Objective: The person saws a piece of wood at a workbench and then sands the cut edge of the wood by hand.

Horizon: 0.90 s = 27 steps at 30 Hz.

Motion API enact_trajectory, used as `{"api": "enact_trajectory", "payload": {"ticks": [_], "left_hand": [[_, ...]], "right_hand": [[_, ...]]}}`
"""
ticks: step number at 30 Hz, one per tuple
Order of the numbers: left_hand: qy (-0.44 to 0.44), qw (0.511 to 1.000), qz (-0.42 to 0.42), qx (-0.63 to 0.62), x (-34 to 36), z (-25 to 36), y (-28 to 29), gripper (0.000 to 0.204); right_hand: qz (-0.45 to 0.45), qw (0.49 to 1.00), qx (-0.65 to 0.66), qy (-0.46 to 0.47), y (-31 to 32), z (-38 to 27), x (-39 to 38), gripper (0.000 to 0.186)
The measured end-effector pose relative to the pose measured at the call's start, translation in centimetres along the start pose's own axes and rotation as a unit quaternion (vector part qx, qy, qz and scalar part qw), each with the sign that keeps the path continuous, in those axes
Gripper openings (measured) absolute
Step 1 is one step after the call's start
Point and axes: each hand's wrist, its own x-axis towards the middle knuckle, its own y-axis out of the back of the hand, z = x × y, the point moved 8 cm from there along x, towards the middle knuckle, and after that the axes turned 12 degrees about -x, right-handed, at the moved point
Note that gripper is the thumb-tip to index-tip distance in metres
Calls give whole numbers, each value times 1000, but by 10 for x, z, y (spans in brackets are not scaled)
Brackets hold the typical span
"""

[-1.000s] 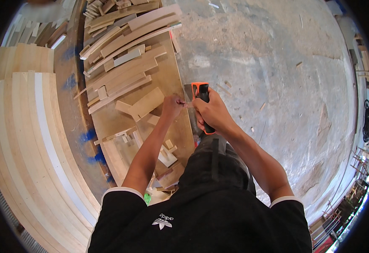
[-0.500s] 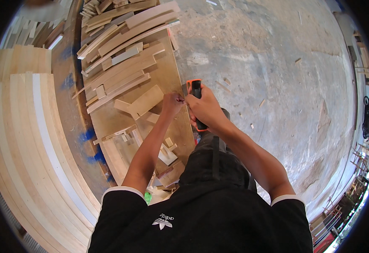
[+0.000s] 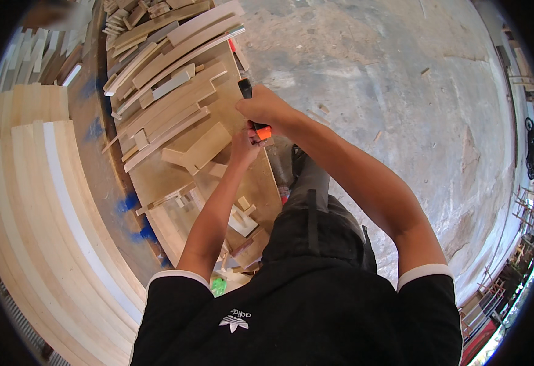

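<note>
My right hand point(image 3: 264, 110) is closed around an orange-and-black hand tool point(image 3: 263, 131). Its black end juts out beyond my fist and its orange part shows below, but the exact kind is unclear. My left hand point(image 3: 244, 147) sits close against the orange part with its fingers curled together; whatever is in them, if anything, is hidden. Both hands are over the right edge of a wooden workbench point(image 3: 218, 131). To the left of my left hand, pale boards joined at an angle point(image 3: 206, 148) lie on the bench.
Curved and straight wood strips point(image 3: 175, 97) are stacked along the far bench. Small offcuts point(image 3: 242, 216) lie nearer me. A large pale plank panel point(image 3: 53, 213) stands at the left. Concrete floor point(image 3: 364, 91) with scattered wood scraps stretches to the right.
My right hand has moved forward and slightly left over the bench edge, turning the tool so its orange part faces my left hand. My left hand has shifted slightly left.
</note>
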Motion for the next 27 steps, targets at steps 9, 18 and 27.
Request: {"api": "enact_trajectory", "payload": {"ticks": [9,18,27], "left_hand": [[-31,998,8,44,-2,-20,-5,17],[3,999,-8,41,-5,-30,-6,17],[-8,998,-16,59,-1,-18,-6,16]], "right_hand": [[63,993,-83,-61,-18,74,60,25],[44,997,1,-58,-18,96,69,22],[144,979,-140,-20,-10,122,90,18]]}}
